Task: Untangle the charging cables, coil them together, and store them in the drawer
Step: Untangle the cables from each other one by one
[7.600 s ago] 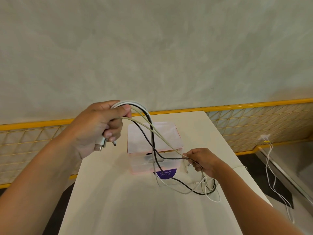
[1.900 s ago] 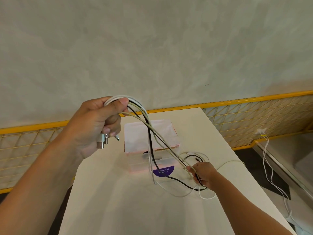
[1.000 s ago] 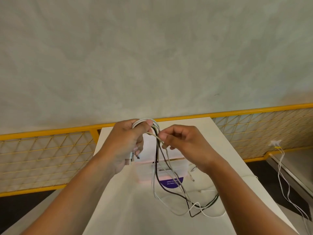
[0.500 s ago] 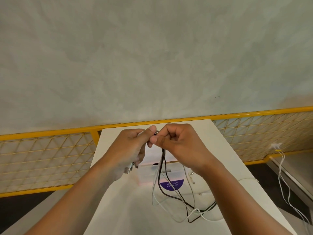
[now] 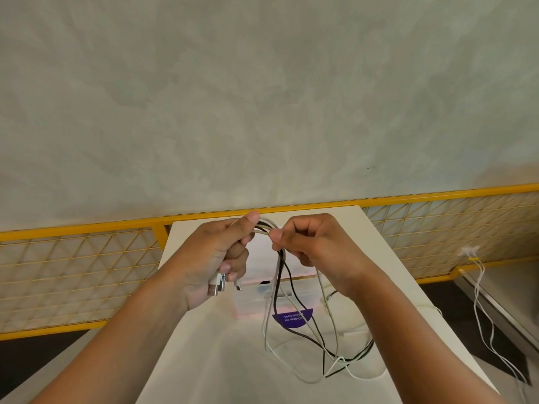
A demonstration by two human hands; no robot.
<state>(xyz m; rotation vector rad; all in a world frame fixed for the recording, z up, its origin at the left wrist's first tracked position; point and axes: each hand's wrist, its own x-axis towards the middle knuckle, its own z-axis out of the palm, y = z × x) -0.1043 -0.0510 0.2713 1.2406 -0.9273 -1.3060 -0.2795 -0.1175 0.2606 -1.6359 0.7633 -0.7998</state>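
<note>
My left hand (image 5: 217, 258) is shut on a bundle of charging cables (image 5: 294, 328), white, beige and black, with their USB plugs (image 5: 217, 285) sticking out below my fingers. My right hand (image 5: 310, 243) pinches the same strands just beside the left thumb. From both hands the cables hang in long loops, and their lower ends lie tangled on the white table (image 5: 221, 363). Behind the loops stands a small translucent drawer box (image 5: 250, 298) with a pink tint and a purple label (image 5: 293, 317); whether its drawer is open I cannot tell.
The narrow table runs away from me to a grey wall. A yellow-framed wire-mesh fence (image 5: 75, 272) stretches along the back on both sides. At the right, white cables (image 5: 484, 310) hang from a wall socket down to the dark floor.
My right hand left the loops on the table and rose to meet the left hand. In the last half second the hands parted slightly, showing the strands between them.
</note>
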